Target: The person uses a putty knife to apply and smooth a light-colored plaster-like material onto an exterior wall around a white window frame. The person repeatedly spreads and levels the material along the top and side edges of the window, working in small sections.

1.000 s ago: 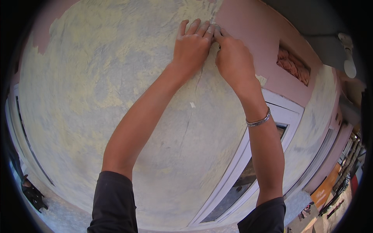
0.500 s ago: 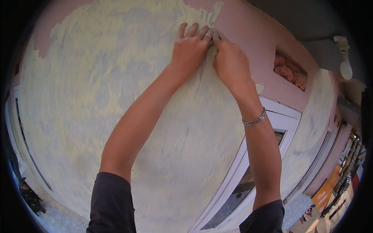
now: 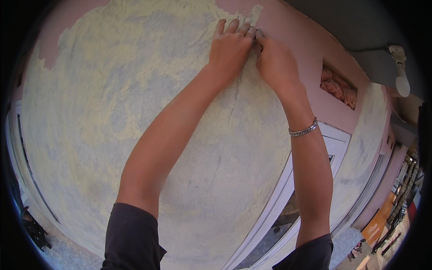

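Observation:
Both my arms reach up to a wall (image 3: 180, 148) coated with patchy yellow-grey plaster. My left hand (image 3: 231, 45) lies against its upper part, with the fingers stretched out and a little apart, their tips pale with dust. Right beside it, my right hand (image 3: 277, 63) is closed, its fingers curled in near the left fingertips. A small dark bit shows under the right fingers, but what they hold is hidden. A thin dark crack-like line runs down the plaster below the hands. Above the fingertips, streaks of plaster end against bare pink wall (image 3: 288, 27).
To the right, a white window frame (image 3: 330, 135) stands beside my right forearm. A wall recess (image 3: 338, 87) holds crumpled reddish netting. Under the dark overhang hangs a white bulb (image 3: 402, 85). An orange board (image 3: 377, 225) lies at lower right, near the ground.
Both hands have shifted slightly to the right along the upper wall, staying side by side. The left has also risen a little; the right has dropped slightly.

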### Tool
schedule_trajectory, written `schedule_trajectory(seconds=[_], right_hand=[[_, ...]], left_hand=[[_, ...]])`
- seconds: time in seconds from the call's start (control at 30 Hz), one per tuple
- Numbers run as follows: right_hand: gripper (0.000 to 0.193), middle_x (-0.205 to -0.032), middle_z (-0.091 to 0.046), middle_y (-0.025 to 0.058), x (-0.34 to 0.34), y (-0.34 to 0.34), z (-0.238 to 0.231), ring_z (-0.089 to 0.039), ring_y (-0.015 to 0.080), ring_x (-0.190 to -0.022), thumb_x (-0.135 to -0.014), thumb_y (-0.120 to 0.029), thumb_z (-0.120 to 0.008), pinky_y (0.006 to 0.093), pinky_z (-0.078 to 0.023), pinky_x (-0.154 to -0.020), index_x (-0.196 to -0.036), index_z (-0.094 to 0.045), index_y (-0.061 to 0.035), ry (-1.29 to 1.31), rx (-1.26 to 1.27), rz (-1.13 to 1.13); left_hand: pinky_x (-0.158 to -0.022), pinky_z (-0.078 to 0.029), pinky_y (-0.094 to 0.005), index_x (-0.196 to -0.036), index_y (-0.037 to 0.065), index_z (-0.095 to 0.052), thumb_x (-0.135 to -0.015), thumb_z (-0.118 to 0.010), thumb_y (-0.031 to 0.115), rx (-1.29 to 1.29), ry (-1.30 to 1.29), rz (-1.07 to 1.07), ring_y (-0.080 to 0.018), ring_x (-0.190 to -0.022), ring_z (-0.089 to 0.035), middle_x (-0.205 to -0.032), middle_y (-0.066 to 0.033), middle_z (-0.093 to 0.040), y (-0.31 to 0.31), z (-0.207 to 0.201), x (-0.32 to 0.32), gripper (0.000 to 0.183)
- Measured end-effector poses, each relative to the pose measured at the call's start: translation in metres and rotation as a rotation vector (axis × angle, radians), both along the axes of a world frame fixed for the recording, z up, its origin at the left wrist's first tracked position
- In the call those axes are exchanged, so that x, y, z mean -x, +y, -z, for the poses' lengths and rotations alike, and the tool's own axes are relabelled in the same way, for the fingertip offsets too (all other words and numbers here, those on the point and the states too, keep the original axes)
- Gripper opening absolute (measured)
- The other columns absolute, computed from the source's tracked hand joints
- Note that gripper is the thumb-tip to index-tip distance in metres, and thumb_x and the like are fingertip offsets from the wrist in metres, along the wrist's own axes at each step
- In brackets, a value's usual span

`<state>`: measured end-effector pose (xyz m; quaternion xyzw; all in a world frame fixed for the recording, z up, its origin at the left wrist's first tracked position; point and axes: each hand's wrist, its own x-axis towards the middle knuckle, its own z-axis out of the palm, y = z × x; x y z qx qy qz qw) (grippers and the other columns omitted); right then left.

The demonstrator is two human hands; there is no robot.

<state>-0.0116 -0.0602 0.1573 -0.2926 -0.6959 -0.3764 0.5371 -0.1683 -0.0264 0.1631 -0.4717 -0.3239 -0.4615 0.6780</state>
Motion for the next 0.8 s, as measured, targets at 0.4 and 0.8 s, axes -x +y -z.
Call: schedule_trajectory(seconds=[0.4,0.8], right_hand=[[0.028,-0.114,-0.077,0.0225,0.003,0.011,-0.052,-0.073,0.0451,-0.109,-0.096,-0.010,-0.063,0.0534,-0.060,-0.096,-0.120,-0.075,-0.0042,0.045,-0.098,-0.101],[0.042,-0.120,-0.077,0.0210,0.007,-0.009,-0.025,-0.073,0.0422,-0.112,-0.092,-0.002,-0.060,0.0511,-0.058,-0.099,-0.131,-0.076,-0.0098,-0.031,-0.062,0.073]], left_hand=[[-0.125,-0.035,-0.0579,-0.145,0.006,-0.066,-0.101,-0.064,0.017,0.131,-0.097,0.041,-0.0287,-0.144,-0.058,-0.153,-0.0093,-0.066,-0.010,-0.048,-0.017,0.046],[-0.131,-0.027,-0.0569,-0.143,0.003,-0.067,-0.101,-0.058,0.011,0.072,-0.073,0.162,-0.0276,-0.141,-0.062,-0.141,-0.0135,-0.073,-0.023,-0.004,0.023,0.044]])
